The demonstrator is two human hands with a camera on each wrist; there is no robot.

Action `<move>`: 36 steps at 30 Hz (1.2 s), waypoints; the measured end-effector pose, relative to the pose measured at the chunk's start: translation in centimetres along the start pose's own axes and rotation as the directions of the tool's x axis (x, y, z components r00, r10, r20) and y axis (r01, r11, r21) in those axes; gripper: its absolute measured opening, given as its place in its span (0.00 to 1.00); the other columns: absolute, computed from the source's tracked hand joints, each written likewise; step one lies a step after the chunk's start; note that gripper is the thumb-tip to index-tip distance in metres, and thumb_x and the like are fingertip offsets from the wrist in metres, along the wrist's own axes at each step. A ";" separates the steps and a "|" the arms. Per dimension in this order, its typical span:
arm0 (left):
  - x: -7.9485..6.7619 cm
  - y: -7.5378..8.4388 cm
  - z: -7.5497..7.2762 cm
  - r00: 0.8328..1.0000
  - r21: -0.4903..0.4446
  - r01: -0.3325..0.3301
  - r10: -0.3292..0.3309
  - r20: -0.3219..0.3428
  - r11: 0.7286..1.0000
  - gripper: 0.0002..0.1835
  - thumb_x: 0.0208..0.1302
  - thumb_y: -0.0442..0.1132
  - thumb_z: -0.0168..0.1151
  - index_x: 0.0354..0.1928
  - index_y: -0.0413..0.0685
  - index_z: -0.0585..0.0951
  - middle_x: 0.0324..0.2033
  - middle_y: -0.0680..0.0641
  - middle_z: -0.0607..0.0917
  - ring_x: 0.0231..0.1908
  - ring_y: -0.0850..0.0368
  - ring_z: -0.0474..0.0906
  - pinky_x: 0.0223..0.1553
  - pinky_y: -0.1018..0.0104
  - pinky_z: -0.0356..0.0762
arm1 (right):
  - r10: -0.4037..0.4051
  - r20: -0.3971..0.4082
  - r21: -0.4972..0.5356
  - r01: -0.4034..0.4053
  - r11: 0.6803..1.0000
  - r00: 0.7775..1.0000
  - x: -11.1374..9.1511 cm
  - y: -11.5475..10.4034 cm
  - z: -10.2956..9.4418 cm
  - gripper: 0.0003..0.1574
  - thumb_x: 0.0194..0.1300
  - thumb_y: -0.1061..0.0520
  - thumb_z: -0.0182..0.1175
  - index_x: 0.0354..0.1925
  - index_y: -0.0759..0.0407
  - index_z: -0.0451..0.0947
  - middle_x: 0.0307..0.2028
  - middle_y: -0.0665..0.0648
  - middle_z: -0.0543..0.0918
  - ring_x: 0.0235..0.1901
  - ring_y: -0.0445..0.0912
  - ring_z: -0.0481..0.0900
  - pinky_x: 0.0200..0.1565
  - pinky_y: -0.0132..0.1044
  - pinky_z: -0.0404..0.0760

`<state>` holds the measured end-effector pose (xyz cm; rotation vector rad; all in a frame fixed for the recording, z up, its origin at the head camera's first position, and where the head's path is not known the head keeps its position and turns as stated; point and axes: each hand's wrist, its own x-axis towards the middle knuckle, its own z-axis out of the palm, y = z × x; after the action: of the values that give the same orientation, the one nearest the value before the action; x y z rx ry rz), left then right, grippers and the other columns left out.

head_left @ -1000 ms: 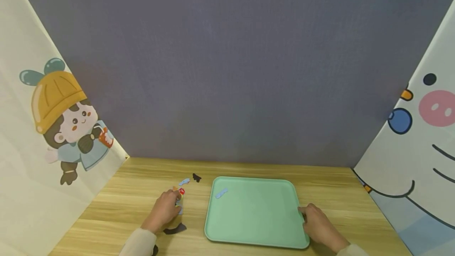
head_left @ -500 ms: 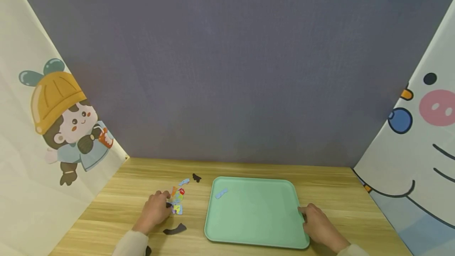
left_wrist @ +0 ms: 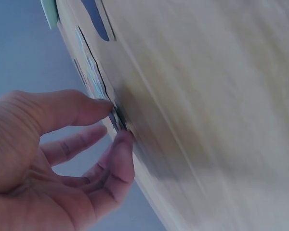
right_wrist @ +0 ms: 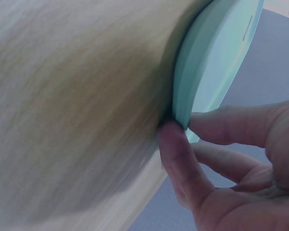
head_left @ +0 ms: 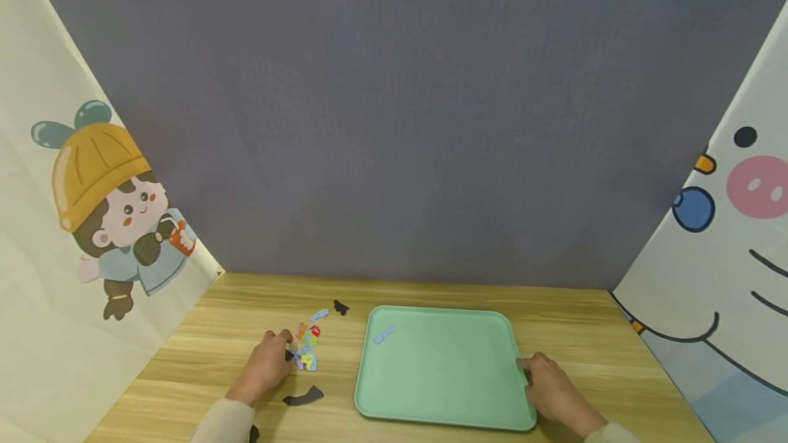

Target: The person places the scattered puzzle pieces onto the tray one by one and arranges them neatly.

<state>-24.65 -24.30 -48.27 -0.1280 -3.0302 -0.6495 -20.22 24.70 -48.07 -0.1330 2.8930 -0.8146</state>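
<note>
In the head view, my left hand (head_left: 267, 363) is low over the table at the left, beside a cluster of flat colourful cut-out pieces (head_left: 307, 362). Its thumb and fingertips pinch a small flat dark piece (head_left: 289, 355), mostly covered by the fingers; the left wrist view shows its edge between them, close to the wood. My right hand (head_left: 549, 388) grips the right rim of a mint-green tray (head_left: 443, 422). Seen from the right wrist, the thumb is on the tray's inner side and a finger is against its outer wall. One light-blue flat piece (head_left: 384, 334) lies in the tray's upper left.
A dark curved piece (head_left: 304, 396) lies in front of the cluster. Behind it are a light-blue piece (head_left: 319, 315) and a small black piece (head_left: 340, 307). Another dark piece (head_left: 254, 433) is partly hidden by the left sleeve. A grey panel (head_left: 394, 156) stands behind the table.
My left hand has drawn back leftward from the cluster, uncovering the colourful pieces, with the dark piece moving along in its fingertips. My right hand and the tray have stayed put.
</note>
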 end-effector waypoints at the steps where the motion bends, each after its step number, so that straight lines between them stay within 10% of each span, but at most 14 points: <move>1: 0.0 0.0 0.0 1.000 -0.001 -0.001 0.001 0.001 1.000 0.21 0.47 0.25 0.67 0.47 0.32 0.76 0.36 0.34 0.73 0.31 0.43 0.75 0.34 0.48 0.78 | -0.001 -0.002 0.000 0.001 1.000 1.000 0.0 0.0 0.0 0.26 0.50 0.76 0.56 0.51 0.81 0.71 0.33 0.57 0.73 0.32 0.46 0.72 0.37 0.44 0.78; 13: 0.3 -0.1 0.1 0.998 -0.027 -0.055 0.054 -0.030 0.998 0.22 0.45 0.19 0.63 0.46 0.34 0.76 0.34 0.40 0.75 0.33 0.46 0.76 0.35 0.51 0.78 | 0.001 0.000 0.004 -0.001 1.000 1.000 -0.1 0.0 0.0 0.26 0.51 0.76 0.56 0.52 0.81 0.70 0.33 0.57 0.72 0.32 0.46 0.71 0.36 0.42 0.77; 25: 1.2 1.7 0.4 0.956 -0.110 -0.244 0.219 -0.197 0.964 0.14 0.46 0.20 0.66 0.35 0.41 0.80 0.26 0.51 0.75 0.28 0.60 0.71 0.29 0.68 0.75 | 0.011 0.001 0.014 -0.011 1.000 1.000 -0.1 0.1 0.1 0.27 0.51 0.76 0.56 0.52 0.82 0.70 0.32 0.57 0.71 0.31 0.46 0.70 0.35 0.40 0.76; 31: 1.4 3.3 0.7 0.906 -0.134 -0.387 0.348 -0.242 0.912 0.16 0.46 0.19 0.68 0.33 0.45 0.80 0.29 0.53 0.76 0.31 0.60 0.74 0.32 0.71 0.77 | 0.010 0.001 0.019 -0.010 1.000 1.000 -0.1 0.2 0.2 0.27 0.52 0.76 0.56 0.53 0.82 0.69 0.31 0.57 0.71 0.30 0.46 0.69 0.33 0.39 0.75; 36: 1.7 5.0 0.9 0.817 -0.141 -0.543 0.482 -0.317 0.828 0.16 0.45 0.19 0.69 0.35 0.44 0.80 0.31 0.54 0.78 0.31 0.60 0.75 0.33 0.69 0.78 | 0.009 -0.001 0.021 -0.009 1.000 1.000 -0.1 0.2 0.1 0.27 0.51 0.77 0.56 0.52 0.82 0.70 0.31 0.57 0.71 0.30 0.46 0.69 0.33 0.39 0.75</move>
<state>-25.96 -19.29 -46.99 -0.7748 -2.4754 -0.8621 -20.14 24.81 -48.29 -0.1167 2.8834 -0.8435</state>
